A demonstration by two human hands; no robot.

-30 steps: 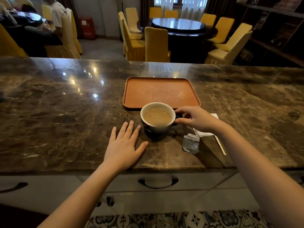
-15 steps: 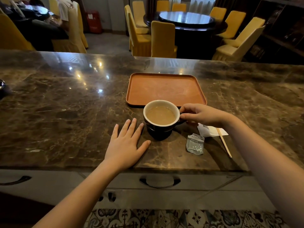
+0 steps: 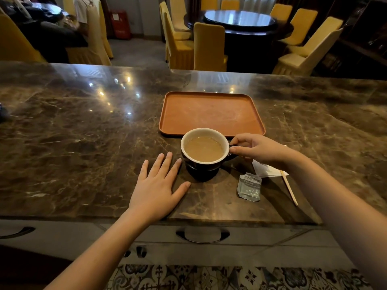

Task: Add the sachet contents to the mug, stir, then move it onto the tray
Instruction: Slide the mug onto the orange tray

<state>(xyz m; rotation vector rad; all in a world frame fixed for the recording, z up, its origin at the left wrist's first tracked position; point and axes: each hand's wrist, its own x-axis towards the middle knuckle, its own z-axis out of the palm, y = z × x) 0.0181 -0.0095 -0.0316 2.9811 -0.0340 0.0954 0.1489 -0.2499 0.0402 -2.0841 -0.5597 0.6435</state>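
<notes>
A dark mug (image 3: 204,150) with a white inside holds light brown liquid. It hangs a little above the marble counter, just in front of the near rim of the orange tray (image 3: 210,113), with its shadow below it. My right hand (image 3: 257,149) pinches the mug's handle on the right side. My left hand (image 3: 158,188) lies flat on the counter to the left of the mug, fingers spread, holding nothing. A torn grey sachet (image 3: 249,187) lies to the right of the mug.
A wooden stir stick (image 3: 289,187) and a white paper napkin (image 3: 265,169) lie on the counter under my right forearm. The marble counter (image 3: 73,143) spreads wide on both sides. Yellow chairs and dark round tables stand beyond its far edge.
The mug has risen slightly off the counter in my right hand's grip. My left hand has stayed flat in place. The camera has tilted down a little.
</notes>
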